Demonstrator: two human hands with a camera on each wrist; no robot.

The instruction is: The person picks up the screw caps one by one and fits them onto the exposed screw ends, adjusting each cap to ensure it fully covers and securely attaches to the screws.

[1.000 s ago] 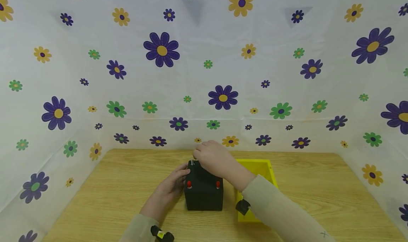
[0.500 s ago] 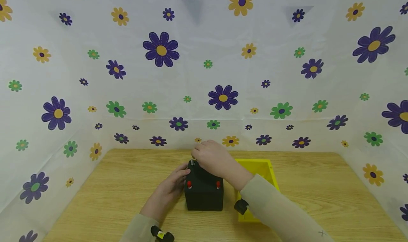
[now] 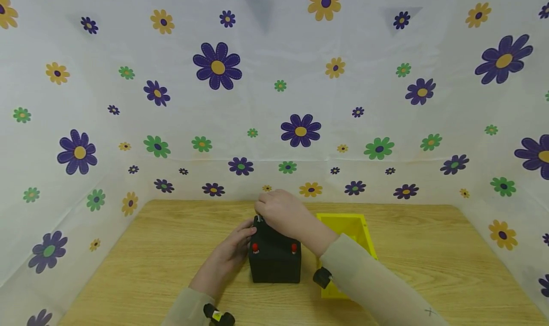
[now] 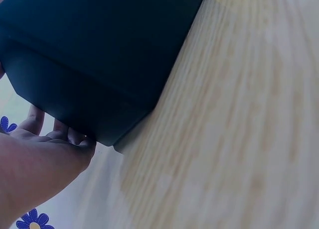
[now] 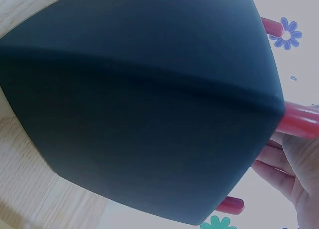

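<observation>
A black box (image 3: 275, 264) stands on the table, with upright metal posts on its top. Two red-capped posts show along its front edge, the left cap (image 3: 255, 247) and the right cap (image 3: 294, 248). A bare metal post (image 3: 259, 218) rises at the back left corner. My left hand (image 3: 233, 245) holds the box at its left side, fingertips at the upper edge. My right hand (image 3: 280, 211) reaches over the top with bent fingers at the bare post; its fingertips are hidden. Three red caps show in the right wrist view, including a near one (image 5: 301, 120).
A yellow bin (image 3: 343, 216) stands just right of the box, partly under my right forearm. The wooden table (image 3: 193, 230) runs back to a flowered cloth wall (image 3: 257, 102). Each wrist wears a small black camera, such as the right one (image 3: 322, 278).
My right hand has shifted slightly left, closer over the bare metal post. The left hand and the box have stayed in place.
</observation>
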